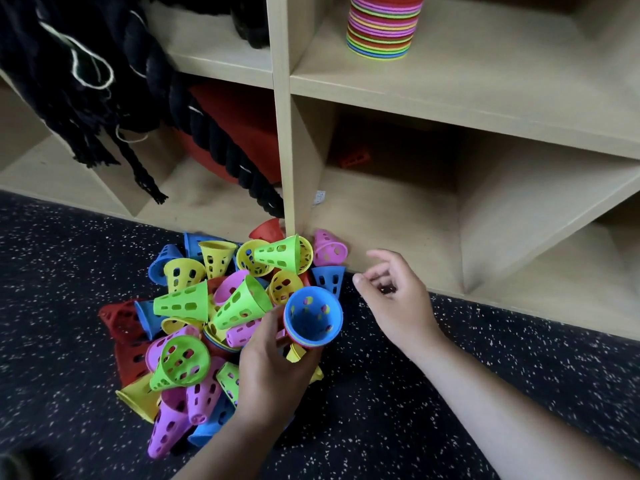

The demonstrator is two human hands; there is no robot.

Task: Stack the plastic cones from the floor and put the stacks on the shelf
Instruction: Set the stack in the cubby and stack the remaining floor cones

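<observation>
A heap of perforated plastic cones in green, yellow, pink, blue and red lies on the dark speckled floor in front of the wooden shelf. My left hand grips a short stack of cones with a blue one on top, its open mouth facing me. To the right of that stack my right hand hovers with loosely curled fingers and holds nothing. A tall multicoloured stack of cones stands in the upper right shelf compartment.
Thick black ropes hang over the left shelf compartments, in front of a red object. A small red piece lies deep in the lower middle compartment. The speckled floor stretches out to the right of the heap.
</observation>
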